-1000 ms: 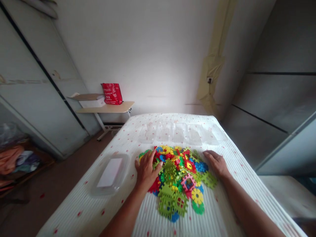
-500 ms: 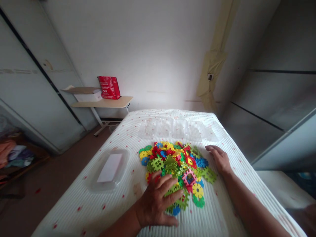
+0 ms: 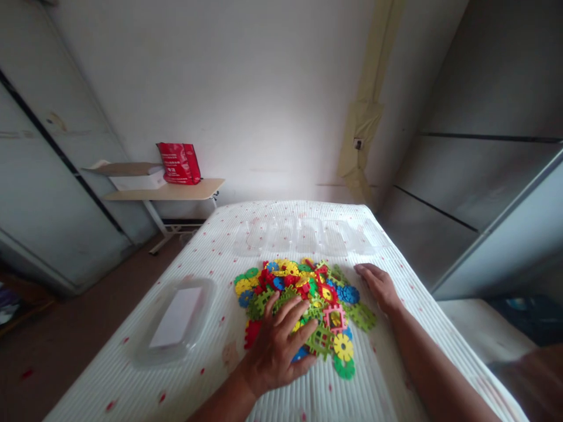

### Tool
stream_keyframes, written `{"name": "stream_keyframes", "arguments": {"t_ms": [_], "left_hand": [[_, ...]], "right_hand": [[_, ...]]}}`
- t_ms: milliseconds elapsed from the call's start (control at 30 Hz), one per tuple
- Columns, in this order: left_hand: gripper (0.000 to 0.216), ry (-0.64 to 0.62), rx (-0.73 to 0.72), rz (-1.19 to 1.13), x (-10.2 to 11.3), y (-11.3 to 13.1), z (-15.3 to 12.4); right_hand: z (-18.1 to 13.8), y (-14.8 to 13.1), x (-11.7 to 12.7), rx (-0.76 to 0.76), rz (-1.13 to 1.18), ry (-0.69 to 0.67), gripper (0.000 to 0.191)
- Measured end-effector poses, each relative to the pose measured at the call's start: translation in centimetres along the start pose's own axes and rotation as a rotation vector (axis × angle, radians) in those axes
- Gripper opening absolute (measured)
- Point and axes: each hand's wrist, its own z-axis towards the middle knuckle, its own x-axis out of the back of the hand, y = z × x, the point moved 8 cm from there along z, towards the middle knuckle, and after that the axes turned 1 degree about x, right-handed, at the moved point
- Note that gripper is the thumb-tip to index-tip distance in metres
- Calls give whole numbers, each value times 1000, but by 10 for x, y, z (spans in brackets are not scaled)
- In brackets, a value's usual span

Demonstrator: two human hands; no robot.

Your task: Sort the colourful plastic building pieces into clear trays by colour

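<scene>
While the left hand (image 3: 277,346) lies flat, fingers spread, on the near side of the toy pile (image 3: 303,302), the right hand (image 3: 376,287) rests open-fingered at the pile's right edge.

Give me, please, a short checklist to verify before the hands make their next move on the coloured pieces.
1. Left hand flat on the pile of coloured pieces: ok.
2. Right hand resting at the pile's right edge: ok.
3. All pieces lying on the tablecloth, away from its edges: ok.
4. Clear container apart from the pile: ok.
5. Pieces under the left palm: hidden, cannot tell.
</scene>
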Motion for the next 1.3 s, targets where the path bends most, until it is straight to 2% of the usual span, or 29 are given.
{"name": "stream_keyframes", "arguments": {"t_ms": [67, 233, 400, 533, 633, 733, 867, 1000, 1100, 1167, 1233, 1300], "left_hand": [[47, 62, 34, -11, 7, -7, -6], [31, 292, 297, -26, 25, -44, -27], [23, 388, 416, -57, 28, -64, -34], [20, 471, 475, -45, 31, -76, -40], [17, 484, 510, -46, 29, -83, -42], [18, 472, 544, -47, 26, -88, -40], [20, 463, 579, -36, 25, -91, -39], [19, 500, 599, -15, 29, -92, -44], [19, 548, 618, -15, 32, -94, -48], [18, 570, 629, -28, 33, -97, -50], [18, 587, 631, -46, 34, -99, -51], [18, 595, 627, -67, 33, -99, -51]], "right_hand": [[-1, -2, 6, 19, -83, -55, 46], [-17, -7, 15, 117, -388, -218, 38], [-52, 6, 7, 147, -500, -333, 32], [-75, 3, -1, 279, -669, -196, 45], [-78, 2, -5, 296, -744, -124, 46], [-75, 4, -5, 285, -686, -119, 43], [-73, 8, 7, 186, -567, -5, 49], [-74, 1, 12, 169, -529, 92, 33], [-74, -13, 7, 321, -542, 62, 24], [-76, -20, 1, 430, -524, -2, 27], [-77, -20, 0, 463, -502, -7, 34], [-76, -17, 4, 445, -493, 53, 40]]}}
